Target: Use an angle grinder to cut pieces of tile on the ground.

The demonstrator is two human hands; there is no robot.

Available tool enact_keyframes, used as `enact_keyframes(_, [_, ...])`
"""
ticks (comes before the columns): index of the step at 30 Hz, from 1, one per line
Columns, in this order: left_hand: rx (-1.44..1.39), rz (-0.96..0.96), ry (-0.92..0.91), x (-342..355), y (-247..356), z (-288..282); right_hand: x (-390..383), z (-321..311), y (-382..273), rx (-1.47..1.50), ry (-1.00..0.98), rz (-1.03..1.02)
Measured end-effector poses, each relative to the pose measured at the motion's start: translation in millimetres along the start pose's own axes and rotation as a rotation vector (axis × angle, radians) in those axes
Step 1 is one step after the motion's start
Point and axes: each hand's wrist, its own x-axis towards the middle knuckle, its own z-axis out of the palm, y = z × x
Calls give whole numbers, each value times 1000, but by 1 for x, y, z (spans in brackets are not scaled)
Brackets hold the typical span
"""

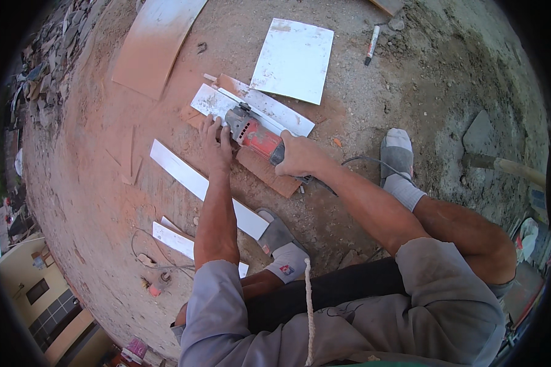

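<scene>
My right hand is closed around the rear of a red and grey angle grinder. The grinder's head lies over narrow white tile strips, which rest on reddish-brown pieces on the ground. My left hand is beside the grinder's head, its fingers stretched out and apart over the near end of the white pieces. Whether those fingers also touch the grinder is hard to make out. The disc is mostly hidden beneath the tool. A dark cable trails right from the grinder's rear.
Beyond the grinder lie a white tile and a larger dust-covered tile. Long white strips reach toward my slippered left foot. A marker pen lies far right; a shovel stands out past my right foot.
</scene>
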Motion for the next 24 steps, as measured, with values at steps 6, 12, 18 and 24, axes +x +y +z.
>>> enact_keyframes(6, [34,13,-5,0,3,-1,-4,4,4,-11,-2,18])
enact_keyframes(12, [31,1,-4,0,4,-1,-5,0,1,10,-25,28])
enact_keyframes(18, [0,-1,-3,1,3,0,-3,1,5,16,-8,11])
enact_keyframes(24, [15,-7,-10,0,0,0,-8,2,6,20,-4,6])
